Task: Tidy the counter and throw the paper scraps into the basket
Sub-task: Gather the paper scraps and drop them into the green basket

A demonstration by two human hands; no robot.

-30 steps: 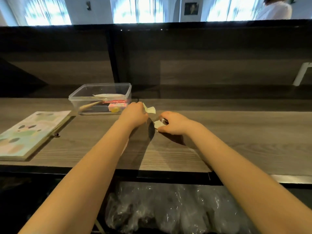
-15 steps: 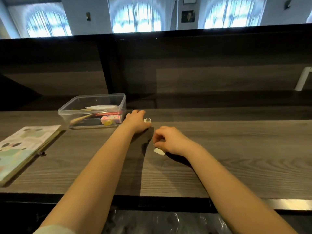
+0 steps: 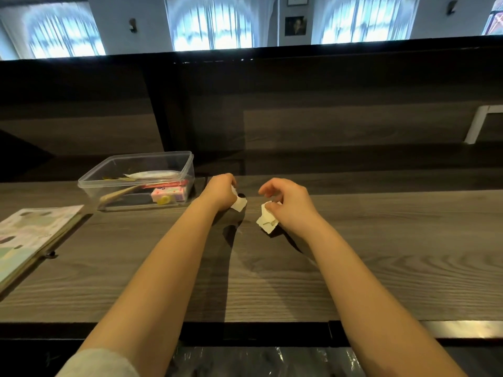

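Clamped the left hand [image 3: 219,193] round the left scrap [image 3: 239,204], centre frame, just right of the box [image 3: 136,180]. Curled the fingers [image 3: 227,178] in tight, leaving only a white corner poking out at the hand's lower right. Pinched the right scrap [image 3: 266,221] in the right hand [image 3: 291,205], a little right of centre, between thumb and curled fingers, with the forefinger raised clear above. Held both scraps low over the table [image 3: 381,254], near each other but apart; could not tell whether either touched the wood.

Read both as thin torn paper: next to weightless, limp, quick to crumple, nothing to break. Needed no force, then, only a pinch kept closed against slipping or fluttering away. Judged the safest hold to be mid-sheet, or balled into the palm, rather than out at a ragged edge prone to tearing.

Spotted a dark plastic liner [image 3: 272,360] at the bottom edge of the frame, below the table's near lip; took it for the basket, without being sure. Noted a book [image 3: 30,235] lying at far left.
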